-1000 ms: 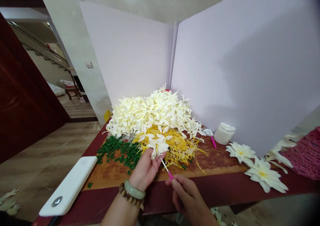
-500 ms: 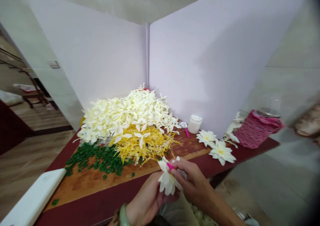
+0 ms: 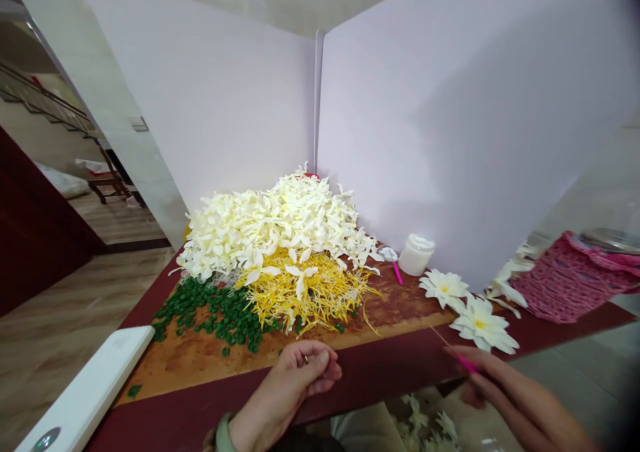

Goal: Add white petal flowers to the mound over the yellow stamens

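My left hand [image 3: 307, 372] is over the table's front edge, its fingers curled in and the thumb against them; nothing shows in it. At the lower right, my right hand [image 3: 495, 379], a little blurred, grips a pink-handled needle tool [image 3: 465, 362] whose thin shaft points up and left. Just beyond that hand lies a white fabric flower [image 3: 485, 325] with a yellow centre, beside a second white flower [image 3: 443, 287]. Ahead of my left hand are a heap of yellow stamens [image 3: 320, 299], a pile of white petals [image 3: 275, 219] and scattered green pieces [image 3: 215, 309].
A white jar [image 3: 417, 255] stands near another pink-handled tool [image 3: 397, 272]. Pink knitted cloth [image 3: 565, 279] wraps a jar at the right. A white block [image 3: 85, 392] lies at the left edge. White panels [image 3: 400, 139] rise behind. More white flowers [image 3: 420, 415] are below the table edge.
The white flower has left my left hand. My right hand has moved away to the right with the pink-handled needle tool. The view has shifted, so the table contents appear farther right.
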The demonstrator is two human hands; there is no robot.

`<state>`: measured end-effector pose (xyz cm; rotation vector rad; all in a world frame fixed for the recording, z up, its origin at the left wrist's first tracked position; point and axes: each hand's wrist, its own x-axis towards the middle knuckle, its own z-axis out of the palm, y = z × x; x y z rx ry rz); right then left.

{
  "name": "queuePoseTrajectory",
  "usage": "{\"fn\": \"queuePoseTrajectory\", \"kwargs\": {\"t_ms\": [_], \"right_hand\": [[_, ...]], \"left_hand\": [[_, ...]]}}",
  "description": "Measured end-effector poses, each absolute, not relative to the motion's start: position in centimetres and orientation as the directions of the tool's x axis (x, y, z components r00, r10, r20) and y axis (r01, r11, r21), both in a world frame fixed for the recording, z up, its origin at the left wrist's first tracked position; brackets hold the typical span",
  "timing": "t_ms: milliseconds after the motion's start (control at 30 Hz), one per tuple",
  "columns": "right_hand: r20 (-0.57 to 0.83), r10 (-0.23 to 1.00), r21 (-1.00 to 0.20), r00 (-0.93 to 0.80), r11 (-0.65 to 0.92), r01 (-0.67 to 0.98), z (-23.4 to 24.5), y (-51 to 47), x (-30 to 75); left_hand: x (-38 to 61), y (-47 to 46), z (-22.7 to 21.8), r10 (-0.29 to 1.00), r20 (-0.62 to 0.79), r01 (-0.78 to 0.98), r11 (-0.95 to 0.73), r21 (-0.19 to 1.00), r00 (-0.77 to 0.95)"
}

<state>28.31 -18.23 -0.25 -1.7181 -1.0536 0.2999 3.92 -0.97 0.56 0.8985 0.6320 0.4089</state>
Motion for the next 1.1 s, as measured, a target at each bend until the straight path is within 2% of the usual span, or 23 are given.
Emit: {"fn": "queuePoseTrajectory", "kwargs": {"t_ms": [33,67,133,200,267,400,667,900,1100], "right_hand": [[0.191,0.863,-0.85,0.468,-0.092,0.518,0.7,-16.1,27.5],[0.184,0.894,-0.836,0.409,-0.076,0.544,1.6,-13.8,26.8],[0.277,0.918,-0.807,0.285,0.062,0.587,2.7,-9.1,25.5],[0.333,0.918,-0.746,0.217,0.115,0.656,3.0,-4.7,24.7],[0.353,0.908,-0.682,0.228,0.083,0.726,2.7,-1.4,24.5],[0.323,0.921,-0.654,0.219,0.05,0.755,1.6,0.9,25.3],[0.253,0.963,-0.631,0.094,0.09,0.771,1.5,-2.4,25.5],[0.248,0.912,-0.586,0.326,-0.127,0.8,1.2,-6.6,27.3],[0.253,0.928,-0.616,0.275,-0.065,0.785,0.4,-6.4,25.4]], "left_hand": [[4.1,-0.5,0.5,0.61,-0.329,-0.081,0.546,0.834,0.721],[4.3,0.0,0.5,0.642,-0.326,-0.093,0.529,0.843,0.694],[4.6,1.0,0.5,0.691,-0.315,-0.125,0.507,0.853,0.651],[4.9,1.9,0.4,0.734,-0.303,-0.149,0.481,0.864,0.608],[5.1,2.6,0.4,0.78,-0.272,-0.15,0.421,0.895,0.564],[5.2,3.6,0.3,0.842,-0.213,-0.139,0.32,0.937,0.496],[5.1,4.4,-0.3,0.84,-0.219,-0.227,0.369,0.901,0.496],[5.3,4.2,-0.8,0.819,-0.203,-0.221,0.369,0.903,0.536],[5.7,4.5,-1.2,0.819,-0.232,-0.186,0.376,0.908,0.525]]}}
